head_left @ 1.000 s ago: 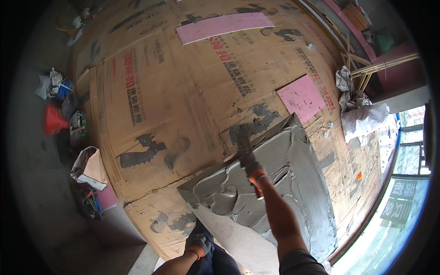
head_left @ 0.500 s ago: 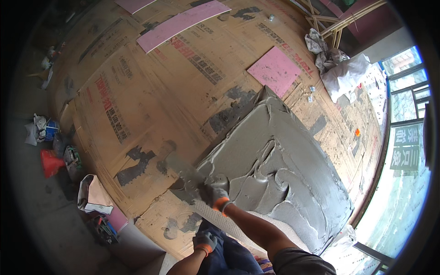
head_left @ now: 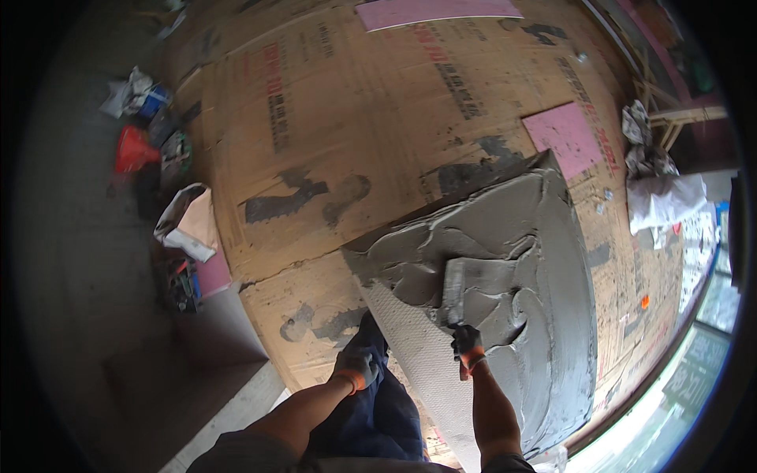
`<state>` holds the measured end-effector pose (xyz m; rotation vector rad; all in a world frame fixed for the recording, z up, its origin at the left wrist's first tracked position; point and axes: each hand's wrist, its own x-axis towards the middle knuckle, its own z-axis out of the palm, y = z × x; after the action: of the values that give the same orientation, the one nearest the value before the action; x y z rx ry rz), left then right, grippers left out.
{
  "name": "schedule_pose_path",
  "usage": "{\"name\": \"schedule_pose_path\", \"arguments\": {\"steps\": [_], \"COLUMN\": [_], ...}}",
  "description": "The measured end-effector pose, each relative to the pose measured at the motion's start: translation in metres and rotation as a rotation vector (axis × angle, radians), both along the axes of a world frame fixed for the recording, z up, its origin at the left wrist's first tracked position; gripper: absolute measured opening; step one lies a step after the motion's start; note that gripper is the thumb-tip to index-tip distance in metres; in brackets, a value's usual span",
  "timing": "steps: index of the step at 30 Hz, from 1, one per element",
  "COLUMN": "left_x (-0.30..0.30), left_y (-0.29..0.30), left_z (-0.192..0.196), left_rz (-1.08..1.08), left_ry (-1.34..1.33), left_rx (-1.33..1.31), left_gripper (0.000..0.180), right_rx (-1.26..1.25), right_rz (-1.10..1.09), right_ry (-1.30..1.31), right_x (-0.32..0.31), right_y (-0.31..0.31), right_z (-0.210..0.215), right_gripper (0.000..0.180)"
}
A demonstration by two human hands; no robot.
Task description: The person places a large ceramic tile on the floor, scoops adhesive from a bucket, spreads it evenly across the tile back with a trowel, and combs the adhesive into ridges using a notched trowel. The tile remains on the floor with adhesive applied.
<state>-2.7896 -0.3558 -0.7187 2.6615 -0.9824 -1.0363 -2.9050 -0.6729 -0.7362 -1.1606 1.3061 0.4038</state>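
A large rectangular slab (head_left: 410, 347) with a dimpled pale surface lies before me, most of it coated in wet grey mortar (head_left: 556, 276) with ridges and swirls. My right hand (head_left: 468, 344), in a dark glove with an orange cuff, is closed around the handle of a trowel (head_left: 453, 285). The trowel's long flat blade lies on the mortar near the slab's left part, pointing away from me. My left hand (head_left: 359, 368), in a grey glove with an orange cuff, rests on my trouser leg (head_left: 371, 410), holding nothing; its fingers show only in part.
Printed cardboard (head_left: 315, 150) covers the floor, torn in places. A pink board (head_left: 564, 135) lies beyond the slab, and a pink strip (head_left: 441, 12) farther off. An open bag (head_left: 189, 221) and a red container (head_left: 134, 148) stand left. White sacking (head_left: 666, 199) lies right, near windows.
My right hand has swung the trowel from beyond the slab's left edge onto the mortar. The view has turned, shifting the floor and slab. My left hand stays on my leg.
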Motion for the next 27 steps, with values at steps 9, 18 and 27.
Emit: {"name": "schedule_pose_path", "arguments": {"steps": [9,18,27], "left_x": [-0.029,-0.059,-0.06], "left_y": [0.007,0.031,0.026], "left_z": [-0.001,-0.015,-0.009], "left_rz": [-0.002,0.004,-0.045], "left_ry": [0.254,-0.047,0.153], "left_rx": [0.244,0.05,0.145], "left_gripper": [0.038,0.035,0.042], "right_rx": [-0.702,-0.433,-0.478], "right_rz": [1.534,1.554,0.724], "right_ry": [-0.449,-0.033,0.337], "right_x": [0.122,-0.004,-0.126], "right_y": [-0.049,-0.036,0.004], "right_z": [-0.054,0.005,-0.032], "right_gripper": [0.026,0.037,0.043]}}
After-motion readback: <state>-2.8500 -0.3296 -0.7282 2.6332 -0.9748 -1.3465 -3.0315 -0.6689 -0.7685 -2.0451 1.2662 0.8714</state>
